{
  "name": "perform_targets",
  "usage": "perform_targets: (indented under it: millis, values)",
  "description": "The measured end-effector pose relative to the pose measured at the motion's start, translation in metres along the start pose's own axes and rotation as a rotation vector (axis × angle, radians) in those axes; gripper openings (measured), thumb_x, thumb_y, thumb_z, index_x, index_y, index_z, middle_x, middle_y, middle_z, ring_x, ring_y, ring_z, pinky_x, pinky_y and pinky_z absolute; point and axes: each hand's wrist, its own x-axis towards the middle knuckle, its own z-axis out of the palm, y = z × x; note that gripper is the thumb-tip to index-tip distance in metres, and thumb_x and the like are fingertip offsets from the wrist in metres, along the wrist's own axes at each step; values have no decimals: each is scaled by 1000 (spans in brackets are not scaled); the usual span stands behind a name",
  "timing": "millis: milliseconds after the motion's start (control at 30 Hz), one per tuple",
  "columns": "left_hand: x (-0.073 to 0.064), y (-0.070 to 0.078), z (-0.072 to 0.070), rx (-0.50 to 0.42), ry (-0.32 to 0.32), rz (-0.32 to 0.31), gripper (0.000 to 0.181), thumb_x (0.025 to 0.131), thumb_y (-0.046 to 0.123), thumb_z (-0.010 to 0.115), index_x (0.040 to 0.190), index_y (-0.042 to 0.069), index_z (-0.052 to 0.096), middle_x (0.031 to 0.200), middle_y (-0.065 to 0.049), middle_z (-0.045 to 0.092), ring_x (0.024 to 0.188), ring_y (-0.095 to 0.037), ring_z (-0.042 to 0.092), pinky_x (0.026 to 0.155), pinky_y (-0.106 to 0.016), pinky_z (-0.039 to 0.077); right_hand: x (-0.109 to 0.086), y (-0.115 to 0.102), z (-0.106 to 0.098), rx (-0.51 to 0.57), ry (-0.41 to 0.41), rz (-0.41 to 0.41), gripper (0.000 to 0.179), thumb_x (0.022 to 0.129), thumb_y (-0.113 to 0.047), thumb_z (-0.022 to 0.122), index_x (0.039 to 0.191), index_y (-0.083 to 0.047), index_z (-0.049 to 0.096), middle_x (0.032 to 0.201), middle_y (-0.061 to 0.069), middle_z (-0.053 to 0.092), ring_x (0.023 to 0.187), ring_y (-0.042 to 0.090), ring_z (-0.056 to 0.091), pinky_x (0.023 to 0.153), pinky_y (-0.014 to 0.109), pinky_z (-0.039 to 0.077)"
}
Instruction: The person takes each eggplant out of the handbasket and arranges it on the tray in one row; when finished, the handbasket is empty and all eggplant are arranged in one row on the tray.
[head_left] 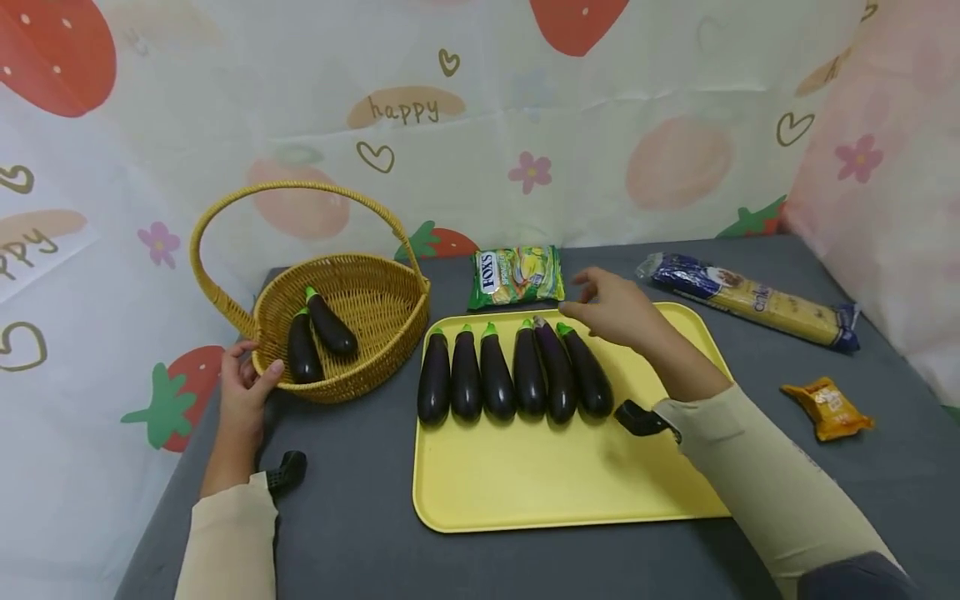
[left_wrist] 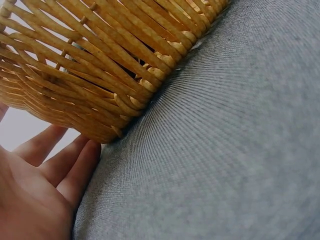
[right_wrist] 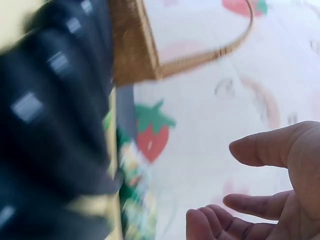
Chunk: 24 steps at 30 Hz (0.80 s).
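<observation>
A wicker basket (head_left: 367,375) with a tall handle stands on the left, and two eggplants (head_left: 332,325) lie inside. My left hand (head_left: 243,396) touches its near left side; in the left wrist view the fingers (left_wrist: 75,170) lie fairly straight against the woven wall. Several dark eggplants (head_left: 497,379) lie side by side on a yellow tray (head_left: 525,492), green stem ends pointing away from me. Above the tray's far edge, right of the row, my right hand (head_left: 611,308) hovers, fingers loosely bent and apart, holding nothing.
Behind the tray lies a green Fox's candy bag (head_left: 517,277). A long blue-and-yellow packet (head_left: 750,300) and a small orange packet (head_left: 827,408) lie to the right on the grey table (head_left: 345,517). A printed cloth (head_left: 487,150) hangs at the back.
</observation>
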Motion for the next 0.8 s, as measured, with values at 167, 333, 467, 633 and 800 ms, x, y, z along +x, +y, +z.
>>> perform_targets:
  millis: [167,333,467,633,800]
  values:
    - [0,-1,-4,6,-15,7,38,95,-2,58,124,15,40,115,-6,58,95,-7,58,77,-17,45,33,-58,33,-32,-27,-127,51,95,-39,59,138,-12,49,113,6,61,86,20,62,75,39,49]
    - [-2,-8,-4,41,-41,-9,41,94,-3,57,126,13,38,115,-3,57,96,-4,58,76,-16,45,55,-102,82,-37,-99,-243,45,96,-38,60,134,-13,53,109,0,62,89,14,60,76,34,49]
    - [-1,-7,-2,40,-23,-1,40,95,-2,57,127,13,38,116,-4,57,97,-6,57,78,-17,45,77,-135,116,17,-153,-321,45,95,-36,62,133,-13,54,108,-2,62,88,11,60,76,31,48]
    - [1,0,-2,7,-2,1,40,94,-3,57,126,13,39,117,-7,57,99,-8,58,78,-17,45,100,-171,157,5,-197,-366,45,95,-32,63,135,-13,52,115,-1,61,95,10,59,77,28,47]
    - [-2,-1,0,-41,-3,5,40,94,-6,57,125,14,40,116,-7,58,99,-9,58,77,-17,46,109,-190,195,-120,-217,-354,50,93,-30,67,138,-16,51,130,-2,56,110,9,55,86,24,44]
